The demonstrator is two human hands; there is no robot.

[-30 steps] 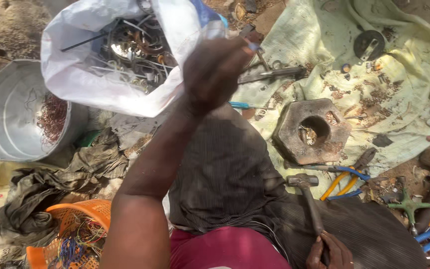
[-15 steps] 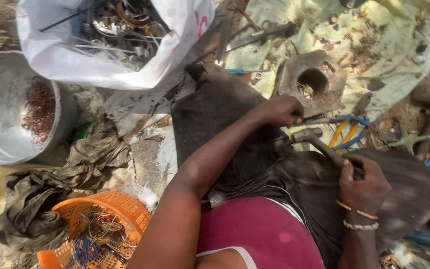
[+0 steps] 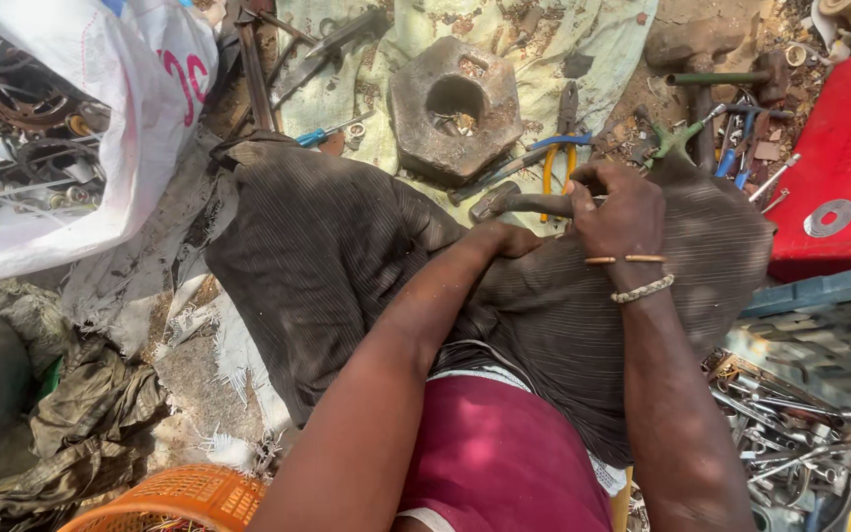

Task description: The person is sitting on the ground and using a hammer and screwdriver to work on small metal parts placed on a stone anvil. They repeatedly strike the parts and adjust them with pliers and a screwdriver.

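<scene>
Head view, left to right: a white sack (image 3: 140, 148) of tangled metal scrap sits at the far left, with an orange basket (image 3: 169, 498) below it. A dark striped cloth (image 3: 327, 256) covers the person's lap. The left hand (image 3: 504, 239) rests on that cloth with its fingers curled under. Whether they pinch anything cannot be told. Just above it lies the hammer (image 3: 519, 204), over the lap, its worn grey head pointing left and its shaft running right into the right hand (image 3: 622, 212), which is wrapped tight round the handle. Beyond the head sits a rusty hexagonal metal block (image 3: 455, 103) with a hole in its top. The work looks to be at the gripping stage, hammer low and level. A blow would call for lifting it clear of the left knuckles.
</scene>
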